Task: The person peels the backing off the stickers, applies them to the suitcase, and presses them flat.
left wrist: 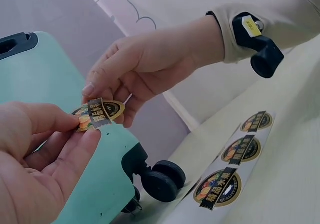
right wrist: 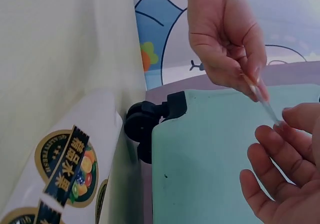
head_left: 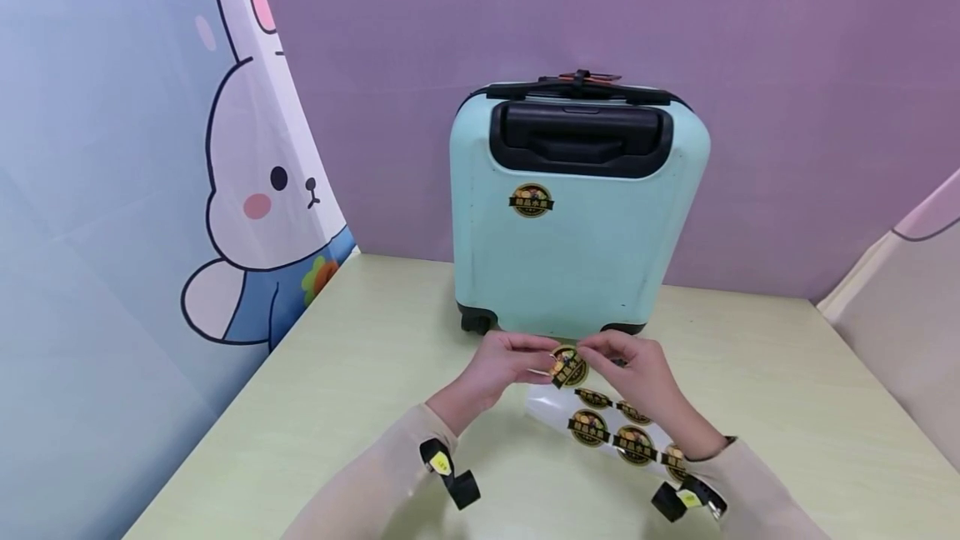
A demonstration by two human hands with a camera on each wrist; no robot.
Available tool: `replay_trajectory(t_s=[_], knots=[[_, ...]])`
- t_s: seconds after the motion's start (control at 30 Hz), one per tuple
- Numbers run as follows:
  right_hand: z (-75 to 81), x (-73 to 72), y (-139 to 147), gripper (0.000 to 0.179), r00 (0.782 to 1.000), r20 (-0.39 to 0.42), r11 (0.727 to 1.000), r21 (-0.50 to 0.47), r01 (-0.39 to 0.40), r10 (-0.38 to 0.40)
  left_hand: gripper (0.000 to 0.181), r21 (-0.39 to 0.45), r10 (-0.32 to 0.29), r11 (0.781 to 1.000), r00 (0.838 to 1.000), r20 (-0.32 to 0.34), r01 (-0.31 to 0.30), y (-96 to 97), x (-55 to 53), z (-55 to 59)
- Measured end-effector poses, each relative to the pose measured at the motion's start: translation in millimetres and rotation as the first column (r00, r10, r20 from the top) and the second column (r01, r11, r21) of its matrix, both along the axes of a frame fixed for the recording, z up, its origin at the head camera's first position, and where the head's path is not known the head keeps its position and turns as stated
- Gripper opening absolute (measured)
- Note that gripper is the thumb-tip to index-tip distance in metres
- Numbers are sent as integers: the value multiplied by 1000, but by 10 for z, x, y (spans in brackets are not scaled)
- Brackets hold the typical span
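A round black-and-gold fruit sticker (head_left: 569, 366) is held up in front of the suitcase's lower edge. My left hand (head_left: 498, 365) pinches one side of it between thumb and fingers. At the opposite edge, my right hand (head_left: 637, 369) pinches it with thumb and forefinger; the right wrist view shows the sticker (right wrist: 265, 103) nearly edge-on between both hands. Below lies a white backing sheet (head_left: 547, 408) with several matching stickers (left wrist: 218, 188). The mint-green suitcase (head_left: 577, 265) stands upright behind the hands, with one such sticker (head_left: 531, 201) on its upper left front.
The suitcase has a black recessed handle (head_left: 581, 140) at the top and black wheels (head_left: 476, 322) below. It stands on a pale tabletop (head_left: 390, 332), before a purple backdrop (head_left: 787, 107). A rabbit-printed cloth (head_left: 255, 148) hangs at left.
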State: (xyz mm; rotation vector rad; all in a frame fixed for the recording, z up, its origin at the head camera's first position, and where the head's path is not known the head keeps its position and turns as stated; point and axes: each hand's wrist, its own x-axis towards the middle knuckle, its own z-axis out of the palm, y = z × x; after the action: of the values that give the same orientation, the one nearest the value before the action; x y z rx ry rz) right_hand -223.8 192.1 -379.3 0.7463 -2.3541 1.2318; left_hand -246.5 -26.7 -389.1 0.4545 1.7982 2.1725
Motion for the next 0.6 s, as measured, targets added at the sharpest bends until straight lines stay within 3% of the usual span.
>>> replay_trajectory(t_s=[0.2, 0.6], knots=[[29, 3, -13, 5, 997, 79, 1000, -12, -1, 2, 28, -47, 26, 999, 998, -55, -29, -8, -2, -1], [98, 23, -85, 4, 994, 101, 999, -36, 32, -28, 31, -57, 74, 995, 990, -122, -81, -8, -58, 0]])
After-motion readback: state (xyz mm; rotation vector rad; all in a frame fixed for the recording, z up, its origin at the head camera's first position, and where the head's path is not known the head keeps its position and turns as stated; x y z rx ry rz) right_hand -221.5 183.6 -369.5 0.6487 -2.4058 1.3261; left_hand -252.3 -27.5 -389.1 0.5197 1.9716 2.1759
